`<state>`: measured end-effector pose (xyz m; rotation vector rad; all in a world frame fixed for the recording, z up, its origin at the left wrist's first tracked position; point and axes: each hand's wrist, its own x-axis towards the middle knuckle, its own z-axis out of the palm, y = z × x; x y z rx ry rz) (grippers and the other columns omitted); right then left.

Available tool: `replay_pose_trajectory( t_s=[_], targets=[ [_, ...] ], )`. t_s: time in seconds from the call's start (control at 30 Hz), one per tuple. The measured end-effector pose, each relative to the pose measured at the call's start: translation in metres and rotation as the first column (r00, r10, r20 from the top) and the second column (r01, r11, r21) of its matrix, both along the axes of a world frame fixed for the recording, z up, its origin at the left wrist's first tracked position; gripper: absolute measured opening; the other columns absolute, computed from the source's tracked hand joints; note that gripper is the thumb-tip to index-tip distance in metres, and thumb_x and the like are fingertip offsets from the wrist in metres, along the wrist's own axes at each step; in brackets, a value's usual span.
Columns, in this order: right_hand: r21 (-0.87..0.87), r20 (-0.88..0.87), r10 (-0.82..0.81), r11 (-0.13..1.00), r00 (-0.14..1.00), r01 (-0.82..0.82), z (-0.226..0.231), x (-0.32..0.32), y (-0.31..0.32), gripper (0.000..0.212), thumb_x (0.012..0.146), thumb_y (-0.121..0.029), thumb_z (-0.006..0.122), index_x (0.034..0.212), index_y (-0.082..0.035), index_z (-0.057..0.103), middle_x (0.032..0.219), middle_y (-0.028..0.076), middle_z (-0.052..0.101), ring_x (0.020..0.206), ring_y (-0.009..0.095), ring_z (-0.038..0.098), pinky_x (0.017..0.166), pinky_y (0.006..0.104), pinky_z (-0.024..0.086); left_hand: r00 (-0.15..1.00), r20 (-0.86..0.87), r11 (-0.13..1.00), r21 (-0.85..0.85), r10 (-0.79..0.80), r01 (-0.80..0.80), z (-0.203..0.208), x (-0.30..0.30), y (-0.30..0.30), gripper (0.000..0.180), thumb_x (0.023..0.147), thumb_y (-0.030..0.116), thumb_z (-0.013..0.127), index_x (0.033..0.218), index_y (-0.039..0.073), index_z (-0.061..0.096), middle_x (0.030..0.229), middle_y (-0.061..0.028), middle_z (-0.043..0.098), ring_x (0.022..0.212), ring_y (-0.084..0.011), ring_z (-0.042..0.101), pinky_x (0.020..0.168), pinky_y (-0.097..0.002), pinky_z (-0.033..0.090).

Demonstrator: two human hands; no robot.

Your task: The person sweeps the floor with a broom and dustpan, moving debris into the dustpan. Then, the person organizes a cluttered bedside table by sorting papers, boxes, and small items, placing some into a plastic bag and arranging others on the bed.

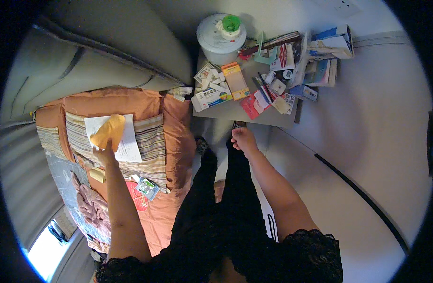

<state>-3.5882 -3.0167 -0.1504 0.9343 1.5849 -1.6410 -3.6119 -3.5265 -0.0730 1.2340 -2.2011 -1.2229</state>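
A flat, soft-edged yellow piece (109, 132), cloth or paper, is gripped at its near edge by my left hand (104, 153). It is held above white sheets of paper (130, 144) with faint print, which lie on a striped bed cover (148, 137). Its underside and the fingertips beneath it are hidden. Out in front of my right leg, my right hand (244, 141) hangs in the air with its fingers curled in. Nothing shows in it, and it is nearest to the front edge of the small table (221, 112).
The table bears a white bucket (216, 47) with a green-capped container, an orange box (235, 81), a box of small cards (212, 96), pens (263, 87) and books (322, 73). On the orange bed lie a red flat item (137, 195) and a pink blanket (90, 203). A black tube (360, 193) runs at right.
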Motion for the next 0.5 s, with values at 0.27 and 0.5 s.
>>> replay_pose_trajectory(
  t_s=[0.27,0.5],
  targets=[
    [0.895,-0.202,0.538,0.441,0.818,-0.069,-0.067,-0.104,0.008,0.066,0.070,-0.029,0.074,0.123,-0.004,0.044,0.105,0.018,0.057,0.101,0.033,0.054,0.085,0.0430,0.045,0.802,0.106,0.631,-0.561,-0.587,0.536,-0.014,0.017,0.188,0.080,0.076,0.020,0.072,0.135,-0.006,0.025,0.136,-0.0255,0.032,0.127,-0.0419,0.029,0.107,-0.0465,0.023],
    [0.920,-0.075,0.523,0.365,0.849,-0.143,-0.079,-0.160,0.007,0.092,0.060,-0.038,0.079,0.131,0.000,0.033,0.101,0.019,0.056,0.093,0.037,0.056,0.081,0.0440,0.047,0.626,0.067,0.623,-0.062,-0.777,0.780,-0.029,0.047,0.307,0.071,0.075,0.010,0.067,0.134,-0.001,0.029,0.135,-0.0246,0.032,0.127,-0.0408,0.031,0.106,-0.0454,0.026]
  ],
)
